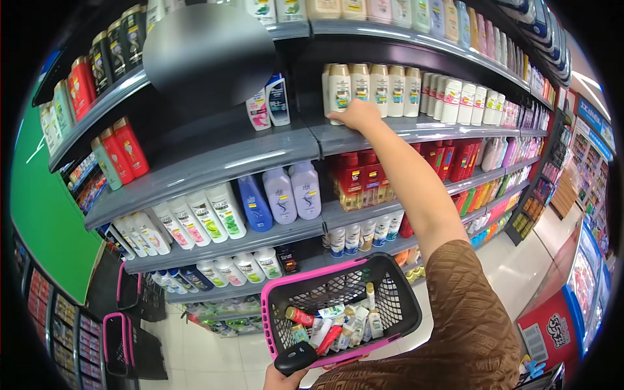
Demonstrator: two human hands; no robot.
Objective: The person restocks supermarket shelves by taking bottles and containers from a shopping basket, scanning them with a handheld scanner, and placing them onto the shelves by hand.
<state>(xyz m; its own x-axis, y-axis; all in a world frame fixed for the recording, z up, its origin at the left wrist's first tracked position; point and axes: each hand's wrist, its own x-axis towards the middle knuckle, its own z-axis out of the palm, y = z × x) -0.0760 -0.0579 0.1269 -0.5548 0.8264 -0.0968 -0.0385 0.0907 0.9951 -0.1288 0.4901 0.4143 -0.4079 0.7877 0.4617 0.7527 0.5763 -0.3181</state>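
Touching cream bottle [339, 90], right hand [359, 116]; "CLEAR" bottles [225, 211] lower left

From here I can read CLEAR on some white shampoo bottles [225, 211] and what looks like VS on red packs [350, 183]. Words on the cream bottles [339, 88], blue sign [596, 127] and red panel [549, 331] are too hard to make out.

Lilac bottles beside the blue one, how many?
2: one lilac bottle right next to the blue bottle, another to its right. More may hide behind them.
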